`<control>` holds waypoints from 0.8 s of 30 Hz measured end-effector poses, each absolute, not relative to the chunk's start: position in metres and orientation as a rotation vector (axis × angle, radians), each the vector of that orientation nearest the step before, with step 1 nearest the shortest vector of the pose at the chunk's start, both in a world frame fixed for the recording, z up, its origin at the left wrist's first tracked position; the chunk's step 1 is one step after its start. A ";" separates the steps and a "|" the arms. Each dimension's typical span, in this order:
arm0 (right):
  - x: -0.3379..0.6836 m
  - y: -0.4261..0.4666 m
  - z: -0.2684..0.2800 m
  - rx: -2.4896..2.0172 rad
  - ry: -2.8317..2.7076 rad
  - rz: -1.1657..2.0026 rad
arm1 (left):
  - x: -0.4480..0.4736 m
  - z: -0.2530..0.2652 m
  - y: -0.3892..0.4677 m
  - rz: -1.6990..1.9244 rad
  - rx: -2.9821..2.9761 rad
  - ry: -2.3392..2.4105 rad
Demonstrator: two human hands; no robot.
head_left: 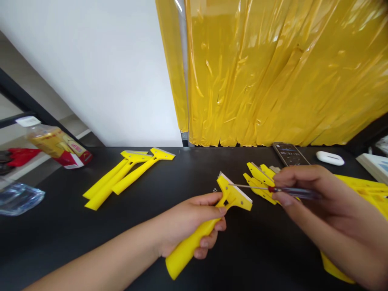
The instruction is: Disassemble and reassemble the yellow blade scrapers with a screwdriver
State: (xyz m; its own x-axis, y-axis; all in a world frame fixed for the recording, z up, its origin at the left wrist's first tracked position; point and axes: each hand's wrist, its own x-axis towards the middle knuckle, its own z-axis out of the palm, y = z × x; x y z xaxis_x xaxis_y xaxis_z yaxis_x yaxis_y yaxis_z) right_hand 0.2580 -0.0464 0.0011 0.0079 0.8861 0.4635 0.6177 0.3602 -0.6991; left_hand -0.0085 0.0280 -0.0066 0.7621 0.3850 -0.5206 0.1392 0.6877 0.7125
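My left hand is wrapped round the neck of a yellow scraper, whose wide head with a metal blade edge points up and away from me. Two screws show on that head. Between thumb and fingers, my right hand pinches a small screwdriver. Its thin shaft reaches left over the scraper head, with the tip close to the upper screw; whether it touches cannot be made out. A few tiny screws lie just behind the scraper. Loose yellow head pieces are grouped beside my right fingertips.
Three yellow scrapers lie at the left. More yellow parts are partly behind my right hand. A phone, a white earphone case and a drink bottle stand or lie toward the back. Yellow film covers the partition.
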 end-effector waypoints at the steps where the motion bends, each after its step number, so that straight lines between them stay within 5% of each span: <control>1: 0.258 -0.043 0.003 -1.281 -1.607 0.490 | -0.009 -0.005 0.028 0.176 0.835 0.709; 5: 0.255 -0.033 0.009 -1.080 -1.285 0.993 | -0.013 0.003 0.030 0.329 1.239 0.862; 12: 0.228 -0.044 -0.003 -1.420 -1.139 1.589 | -0.023 0.003 0.023 0.438 2.522 1.095; 24: 0.246 -0.031 -0.015 -1.717 -1.624 1.035 | -0.019 0.002 0.017 0.096 2.901 1.246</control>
